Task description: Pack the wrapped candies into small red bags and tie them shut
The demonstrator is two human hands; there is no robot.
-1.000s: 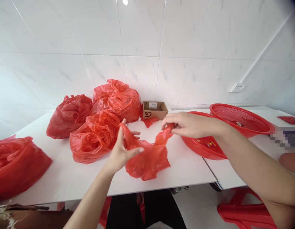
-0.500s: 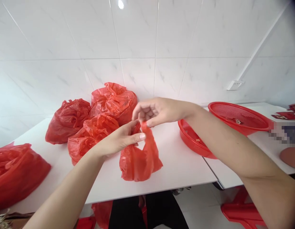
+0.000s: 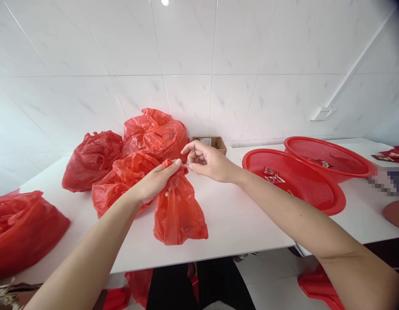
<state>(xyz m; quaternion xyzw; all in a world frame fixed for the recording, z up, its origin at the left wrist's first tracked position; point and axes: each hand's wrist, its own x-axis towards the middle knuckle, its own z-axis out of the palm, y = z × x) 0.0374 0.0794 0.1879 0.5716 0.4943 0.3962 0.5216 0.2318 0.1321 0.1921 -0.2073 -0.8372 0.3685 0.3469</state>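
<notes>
Head view: left hand [image 3: 156,183] pinches the gathered neck of a small red bag [image 3: 181,215] between thumb and fingers; bag hangs below the grip, near the front edge of the white surface [image 3: 238,219]. Right hand [image 3: 214,163] just beside the neck, fingers loosely curled and parted, nothing visible between them; contact with the bag cannot be told. Behind and left: a cluster of three bulkier red bags [image 3: 156,135]. Carton [image 3: 220,144] partly hidden behind right hand. Right: near basket [image 3: 302,181] with small packets [image 3: 273,176], far basket [image 3: 357,168] behind.
</notes>
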